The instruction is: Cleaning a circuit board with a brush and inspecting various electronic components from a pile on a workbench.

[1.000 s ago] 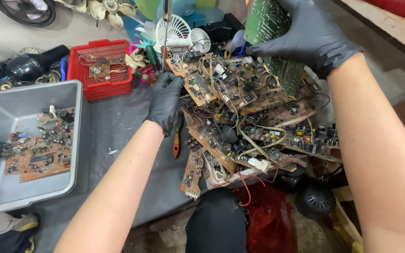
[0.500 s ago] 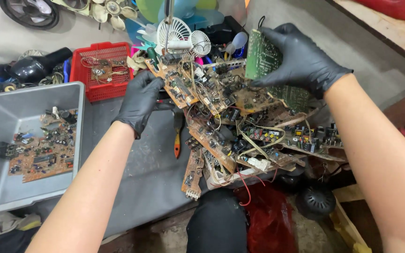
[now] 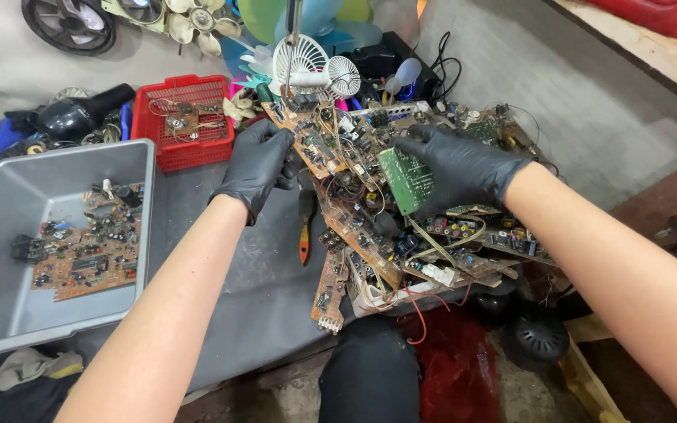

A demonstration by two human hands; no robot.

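Two gloved hands work one heap of scrap circuit boards [image 3: 378, 211] on the grey tabletop [image 3: 237, 290].

Right hand [image 3: 464, 164] lies over a small green board [image 3: 405, 180], fingers curled on its edge so it stands tilted clear of the pile. Looks like it's being singled out from the tangle. Grip closed on that board.

Left hand [image 3: 258, 163] is at the heap's left edge, fingers bent around the corner of a long brown board [image 3: 307, 137]. Probably pinning the pile so wires don't drag along. Closed on it as far as I can tell; the thumb side is hidden.

Grey tub [image 3: 9, 211] sits well left, holding a few brown boards [image 3: 88, 251] laid flat, so apparently the sorted lot, within left-arm reach.

Orange-handled pliers [image 3: 305, 231] lie on the tabletop just beside the heap, between the hands.

Red basket [image 3: 190, 121] behind the left hand holds small parts. White fan guards [image 3: 307, 66] and other junk sit at the far edge, apart from the work.
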